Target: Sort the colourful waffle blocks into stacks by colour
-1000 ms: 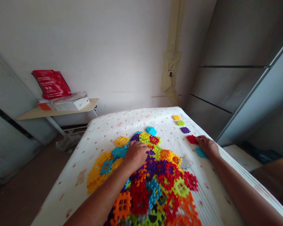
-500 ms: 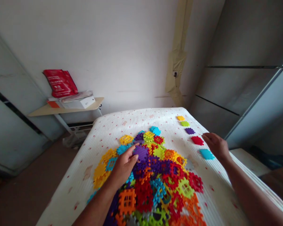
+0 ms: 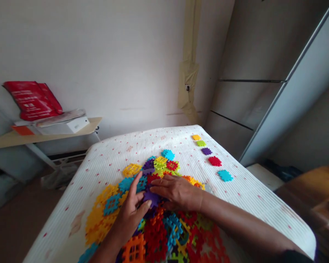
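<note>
A solid purple interlocking plastic tile sits between my hands, low over the pile. My left hand grips its left side between thumb and bent fingers, with the index finger pointing upward. From the right, my right hand reaches in with stretched fingers; their tips overlap the tile's right edge, and the thumb is hidden. Beneath both hands spreads a heap of notched tiles, including an orange window tile, red tiles and yellow tiles.
Along the bed's right side lie single tiles in a row: yellow, green, purple, red and blue. A side table bears a red bag. A wardrobe stands right of the white bed.
My right hand has moved left from beside the tile row to the heap and the purple tile. My left hand and that tile have come lower. The view has turned right.
</note>
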